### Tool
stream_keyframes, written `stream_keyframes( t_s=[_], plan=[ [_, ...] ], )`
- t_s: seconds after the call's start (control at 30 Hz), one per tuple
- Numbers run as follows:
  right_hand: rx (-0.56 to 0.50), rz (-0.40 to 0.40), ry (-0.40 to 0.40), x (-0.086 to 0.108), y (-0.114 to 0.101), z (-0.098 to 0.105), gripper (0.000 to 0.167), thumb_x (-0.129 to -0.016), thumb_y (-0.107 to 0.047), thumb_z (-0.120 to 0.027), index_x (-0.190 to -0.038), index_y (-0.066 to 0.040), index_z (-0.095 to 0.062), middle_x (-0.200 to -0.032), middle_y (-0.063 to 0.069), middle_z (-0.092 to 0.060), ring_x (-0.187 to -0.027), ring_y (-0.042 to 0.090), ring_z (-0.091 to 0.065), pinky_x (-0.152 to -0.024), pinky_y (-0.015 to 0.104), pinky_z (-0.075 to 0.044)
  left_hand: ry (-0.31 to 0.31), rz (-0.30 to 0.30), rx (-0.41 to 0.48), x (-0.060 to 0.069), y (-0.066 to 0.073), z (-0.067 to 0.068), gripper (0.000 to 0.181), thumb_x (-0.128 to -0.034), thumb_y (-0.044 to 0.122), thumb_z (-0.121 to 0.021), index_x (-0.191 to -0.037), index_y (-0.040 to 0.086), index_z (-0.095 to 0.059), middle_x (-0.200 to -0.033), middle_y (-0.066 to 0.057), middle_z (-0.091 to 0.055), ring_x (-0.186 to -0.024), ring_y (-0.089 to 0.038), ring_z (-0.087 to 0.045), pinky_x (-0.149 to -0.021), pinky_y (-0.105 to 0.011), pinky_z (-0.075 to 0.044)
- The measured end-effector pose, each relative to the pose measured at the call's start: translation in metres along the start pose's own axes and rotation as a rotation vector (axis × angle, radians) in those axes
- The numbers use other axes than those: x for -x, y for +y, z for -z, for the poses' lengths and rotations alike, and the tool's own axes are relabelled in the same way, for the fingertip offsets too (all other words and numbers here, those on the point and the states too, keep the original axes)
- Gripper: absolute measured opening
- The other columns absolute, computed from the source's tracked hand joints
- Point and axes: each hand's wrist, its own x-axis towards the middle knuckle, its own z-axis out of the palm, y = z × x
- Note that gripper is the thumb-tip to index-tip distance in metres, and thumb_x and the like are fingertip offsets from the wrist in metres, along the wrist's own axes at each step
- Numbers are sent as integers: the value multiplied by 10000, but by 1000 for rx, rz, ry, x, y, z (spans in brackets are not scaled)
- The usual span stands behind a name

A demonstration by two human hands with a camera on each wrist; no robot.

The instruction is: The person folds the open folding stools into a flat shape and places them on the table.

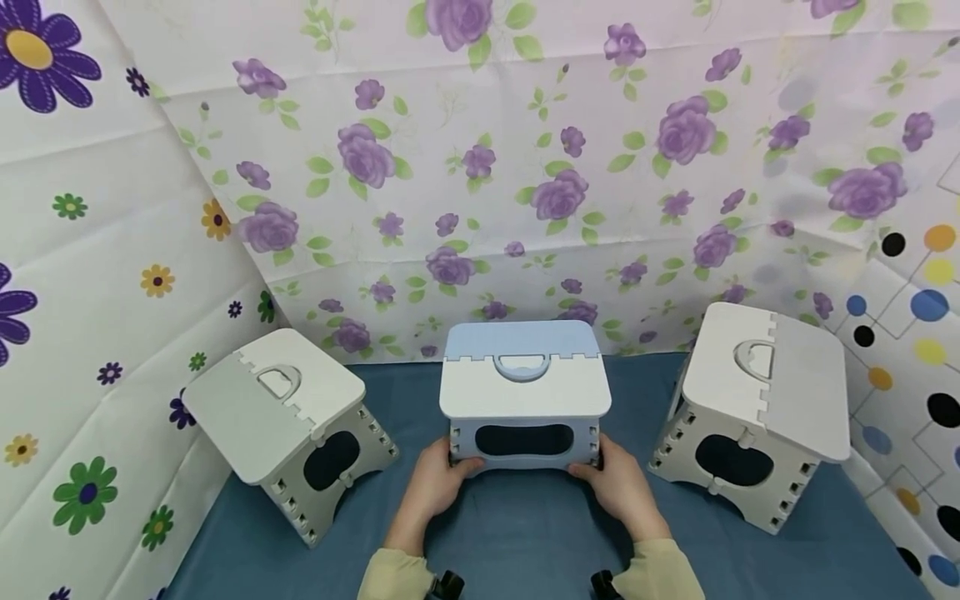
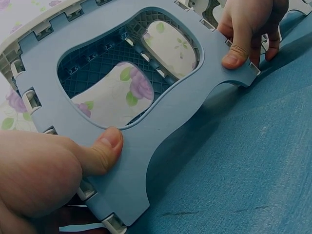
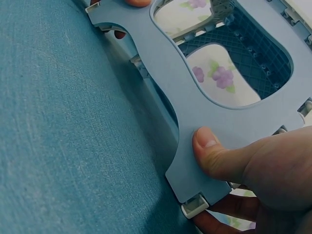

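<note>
Blue-white stool (image 1: 525, 393): 1 | hands (image 1: 437, 481) (image 1: 619, 485) gripping it: 2 | grey-white stools (image 1: 281, 400) (image 1: 761, 392): 2

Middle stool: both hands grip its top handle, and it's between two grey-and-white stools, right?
Not the top handle: the head view shows the left hand and right hand gripping the middle stool by its lower sides. It's between two grey-and-white stools.
</note>
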Motion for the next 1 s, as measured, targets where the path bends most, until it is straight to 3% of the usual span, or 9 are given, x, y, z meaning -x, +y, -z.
stream_keyframes(
  t_s=[0.5,0.8,1.0],
  plan=[
    [7,-8,17,2,-2,-1,559,-974,-223,-817,-1427,16,-593,-1322,262,-662,-1250,456,-624,-1024,656,-481,-1,-22,-14,0,-5,0,394,-994,291,-800,-1286,51,-687,-1209,-139,-737,-1079,-337,-717,-865,-517,-581],
    [24,-32,7,3,-1,-2,587,-983,-229,-806,-1458,22,-571,-1281,254,-662,-1221,450,-632,-1012,662,-482,6,6,-21,1,-5,-3,378,-994,287,-800,-1273,56,-694,-1203,-131,-742,-1082,-324,-717,-868,-511,-580],
    [21,-25,11,1,-3,-1,580,-991,-231,-796,-1470,7,-569,-1292,247,-661,-1237,451,-623,-1019,661,-476,10,-17,-23,-1,-6,-1,385,-985,287,-808,-1257,40,-692,-1184,-138,-741,-1059,-327,-716,-851,-507,-577]
  ],
)
